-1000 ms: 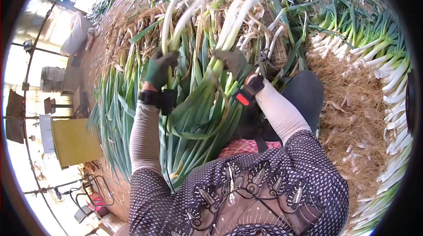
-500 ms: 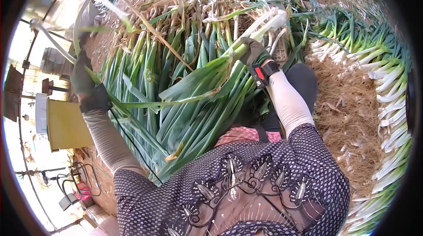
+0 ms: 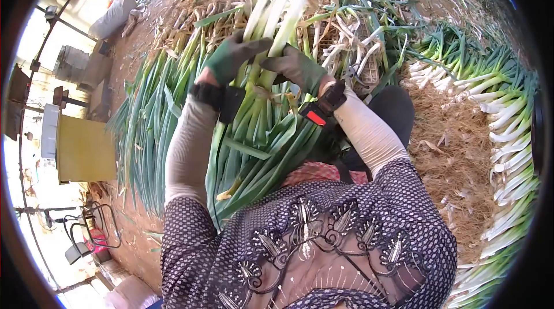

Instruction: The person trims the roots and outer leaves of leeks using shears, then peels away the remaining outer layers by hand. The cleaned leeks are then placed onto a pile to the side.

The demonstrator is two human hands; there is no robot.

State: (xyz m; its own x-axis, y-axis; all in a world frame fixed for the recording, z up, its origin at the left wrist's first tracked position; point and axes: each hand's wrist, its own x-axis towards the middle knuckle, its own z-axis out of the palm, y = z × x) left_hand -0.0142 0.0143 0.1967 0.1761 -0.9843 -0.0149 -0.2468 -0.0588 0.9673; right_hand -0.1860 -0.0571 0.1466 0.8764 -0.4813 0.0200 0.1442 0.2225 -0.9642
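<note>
Long green onions (image 3: 294,9) stand in a bunch between my two gloved hands, white ends pointing away from me and leaves hanging toward my lap. My left hand (image 3: 234,58) is closed around the left side of the stalks. From the right, my right hand (image 3: 297,69) curls its fingers against the same stalks, close to the left fingertips. Below the hands, green leaves (image 3: 254,118) fan out over my lap. A heap of uncleaned green onions (image 3: 156,87) lies just beyond and to the left, roots away from me.
Cleaned green onions (image 3: 511,130) form a curved row at the right, around a mat of cut roots (image 3: 450,141). A small metal tool (image 3: 351,72) lies by a crate (image 3: 369,69) near my right wrist. At the left are a yellow bin (image 3: 86,147) and a white sack (image 3: 112,13).
My left hand has come from the far left to the centre, meeting the right hand on the bunch. The right hand has shifted left, and the stalks now stand more upright.
</note>
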